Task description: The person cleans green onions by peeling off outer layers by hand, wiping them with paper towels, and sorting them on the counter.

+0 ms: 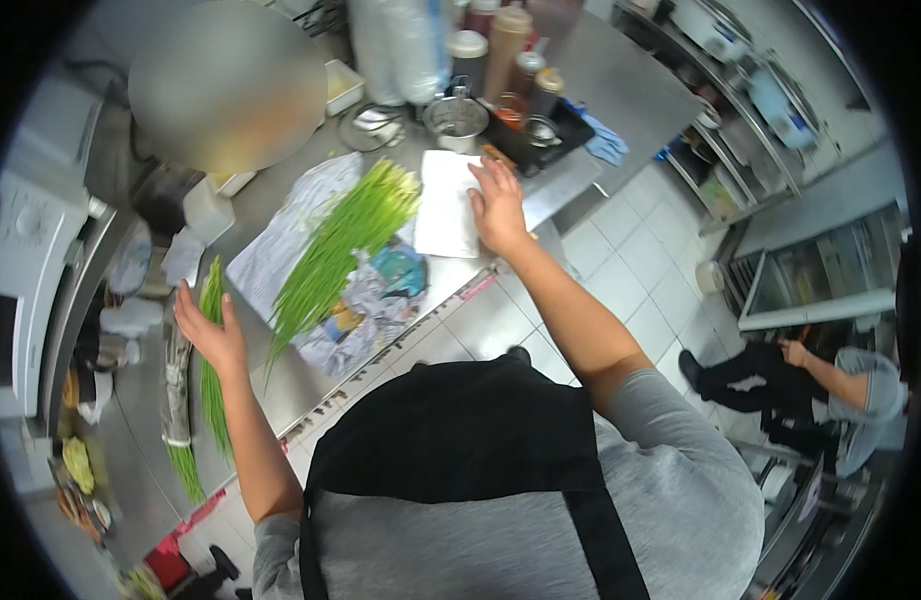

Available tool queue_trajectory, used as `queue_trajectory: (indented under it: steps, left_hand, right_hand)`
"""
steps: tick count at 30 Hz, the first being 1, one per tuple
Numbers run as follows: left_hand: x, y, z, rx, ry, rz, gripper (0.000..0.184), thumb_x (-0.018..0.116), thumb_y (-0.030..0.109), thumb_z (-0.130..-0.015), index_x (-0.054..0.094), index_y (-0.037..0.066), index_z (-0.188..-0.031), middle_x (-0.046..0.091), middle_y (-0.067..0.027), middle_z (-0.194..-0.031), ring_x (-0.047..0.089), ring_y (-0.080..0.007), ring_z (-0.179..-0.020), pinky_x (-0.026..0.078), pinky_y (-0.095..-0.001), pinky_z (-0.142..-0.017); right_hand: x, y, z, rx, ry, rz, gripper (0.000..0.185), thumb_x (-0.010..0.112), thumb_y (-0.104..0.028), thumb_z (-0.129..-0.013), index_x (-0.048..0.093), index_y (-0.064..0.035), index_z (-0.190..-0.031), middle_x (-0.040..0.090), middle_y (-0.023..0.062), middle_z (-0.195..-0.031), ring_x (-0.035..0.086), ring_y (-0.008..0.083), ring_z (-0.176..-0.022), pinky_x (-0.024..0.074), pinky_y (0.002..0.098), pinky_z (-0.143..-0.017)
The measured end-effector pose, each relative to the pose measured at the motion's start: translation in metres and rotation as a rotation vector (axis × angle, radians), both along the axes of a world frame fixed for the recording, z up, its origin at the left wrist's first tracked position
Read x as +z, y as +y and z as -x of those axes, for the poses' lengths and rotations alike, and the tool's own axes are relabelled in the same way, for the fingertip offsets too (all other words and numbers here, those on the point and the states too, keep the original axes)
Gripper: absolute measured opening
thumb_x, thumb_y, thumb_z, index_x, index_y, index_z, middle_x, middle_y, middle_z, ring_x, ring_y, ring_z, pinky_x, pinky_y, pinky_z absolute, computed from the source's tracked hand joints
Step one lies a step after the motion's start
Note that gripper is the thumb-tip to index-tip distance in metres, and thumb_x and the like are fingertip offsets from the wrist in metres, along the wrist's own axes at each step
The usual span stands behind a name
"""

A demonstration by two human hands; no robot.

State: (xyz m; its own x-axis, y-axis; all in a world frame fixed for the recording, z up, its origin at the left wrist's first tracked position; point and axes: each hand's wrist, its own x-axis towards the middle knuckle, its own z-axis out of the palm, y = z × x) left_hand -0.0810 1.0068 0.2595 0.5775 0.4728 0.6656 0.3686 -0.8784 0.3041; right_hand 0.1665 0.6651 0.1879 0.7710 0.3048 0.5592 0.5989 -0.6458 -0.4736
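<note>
My left hand (211,330) is open, fingers spread, over a slim bunch of long green chives (213,395) on the left of the metal counter; whether it touches them I cannot tell. Beside that bunch lies another one wrapped in printed paper (177,385). My right hand (499,207) is open at the right edge of a folded white cloth or paper towel (448,205), its fingers reaching over that edge. Between my hands, a large pile of chives (336,240) is spread on a striped cloth (271,245) and crumpled printed paper (366,300).
Sauce bottles (508,50), a metal strainer (456,118) and a black tray (531,140) stand at the back. A blue glove (606,140) lies at the right corner. Another person (851,385) is by the glass-door fridge (816,270) at right.
</note>
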Motion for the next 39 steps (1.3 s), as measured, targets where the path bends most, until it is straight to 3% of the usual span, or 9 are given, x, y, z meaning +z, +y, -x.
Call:
queue_trajectory:
  steps: [3, 9, 17, 20, 23, 25, 29, 31, 39]
  left_hand:
    - [0.024, -0.092, -0.037, -0.285, -0.056, 0.105, 0.046, 0.061, 0.008, -0.078, 0.047, 0.004, -0.122, 0.048, -0.0183, -0.119, 0.043, -0.0327, -0.111, 0.035, -0.0391, -0.093]
    - [-0.032, -0.323, -0.074, -0.990, 0.299, 0.448, 0.009, 0.066, 0.003, -0.070, 0.058, 0.004, -0.068, 0.056, -0.0084, -0.065, 0.054, -0.0234, -0.057, 0.043, -0.0325, -0.054]
    - [-0.112, -0.529, -0.098, -1.367, 1.403, 0.487, 0.023, 0.061, 0.012, -0.079, 0.058, 0.003, -0.100, 0.059, -0.0133, -0.085, 0.056, -0.0208, -0.080, 0.044, -0.0331, -0.074]
    - [-0.131, -0.571, -0.136, -1.331, 1.588, 0.209, 0.029, 0.061, 0.015, -0.079, 0.056, 0.002, -0.105, 0.058, -0.0152, -0.092, 0.055, -0.0230, -0.088, 0.044, -0.0341, -0.078]
    - [-0.145, -0.583, -0.188, -1.210, 1.679, -0.082, 0.034, 0.060, 0.017, -0.080, 0.053, 0.001, -0.109, 0.057, -0.0172, -0.099, 0.054, -0.0252, -0.095, 0.043, -0.0352, -0.083]
    - [-0.153, -0.582, -0.225, -1.199, 1.667, -0.292, 0.038, 0.060, 0.019, -0.080, 0.052, 0.001, -0.113, 0.056, -0.0185, -0.104, 0.054, -0.0267, -0.100, 0.042, -0.0359, -0.086]
    - [-0.125, -0.645, -0.254, -1.502, 1.165, -0.292, 0.046, 0.060, 0.023, -0.081, 0.049, 0.000, -0.119, 0.055, -0.0211, -0.114, 0.052, -0.0296, -0.109, 0.041, -0.0374, -0.093]
    - [-0.079, -0.715, -0.229, -1.677, 0.783, 0.083, 0.041, 0.062, 0.019, -0.077, 0.053, 0.004, -0.115, 0.055, -0.0163, -0.112, 0.052, -0.0310, -0.105, 0.041, -0.0371, -0.091]
    - [0.029, -0.715, -0.121, -1.949, 0.577, -0.267, 0.050, 0.070, 0.021, -0.071, 0.051, 0.016, -0.117, 0.032, -0.0148, -0.136, 0.033, -0.0325, -0.124, 0.034, -0.0440, -0.097]
  right_hand:
    - [0.019, -0.054, 0.026, 0.035, -0.023, -0.163, 0.016, 0.064, -0.006, -0.069, 0.055, -0.0088, -0.082, 0.055, 0.0112, -0.094, 0.050, 0.0313, -0.094, 0.0380, 0.0398, -0.085]
    - [-0.010, -0.233, 0.137, -0.004, 0.225, -0.047, 0.023, 0.063, -0.028, -0.079, 0.054, -0.0080, -0.072, 0.054, 0.0110, -0.070, 0.054, 0.0317, -0.071, 0.0418, 0.0408, -0.063]
    - [-0.094, -0.507, 0.363, -0.718, 0.883, -0.060, 0.031, 0.051, 0.003, -0.069, 0.059, -0.0133, -0.095, 0.059, 0.0143, -0.089, 0.056, 0.0330, -0.092, 0.0445, 0.0409, -0.078]
    - [-0.122, -0.573, 0.456, -1.156, 0.710, -0.377, 0.011, 0.067, -0.011, -0.067, 0.062, -0.0092, -0.076, 0.061, 0.0097, -0.071, 0.060, 0.0230, -0.069, 0.0482, 0.0340, -0.062]
    - [-0.185, -0.586, 0.566, -1.774, 0.677, -0.640, 0.033, 0.071, -0.034, -0.069, 0.060, -0.0027, -0.071, 0.058, 0.0101, -0.055, 0.057, 0.0245, -0.049, 0.0469, 0.0352, -0.052]
    - [-0.258, -0.556, 0.647, -1.764, 0.954, -0.020, 0.041, 0.051, -0.043, -0.082, 0.063, -0.0040, -0.077, 0.061, 0.0147, -0.069, 0.059, 0.0308, -0.065, 0.0470, 0.0435, -0.063]
    - [-0.313, -0.469, 0.719, -1.183, 1.685, -0.064, 0.026, 0.051, -0.027, -0.079, 0.067, -0.0063, -0.080, 0.064, 0.0135, -0.088, 0.062, 0.0256, -0.083, 0.0486, 0.0392, -0.072]
    - [-0.315, -0.463, 0.708, -0.962, 1.726, -0.121, 0.025, 0.052, -0.026, -0.080, 0.067, -0.0061, -0.081, 0.064, 0.0131, -0.087, 0.062, 0.0250, -0.083, 0.0485, 0.0387, -0.071]
    - [-0.283, -0.588, 0.524, -0.995, 1.380, -0.581, 0.022, 0.053, -0.023, -0.080, 0.066, -0.0050, -0.084, 0.064, 0.0115, -0.086, 0.061, 0.0226, -0.080, 0.0485, 0.0365, -0.068]
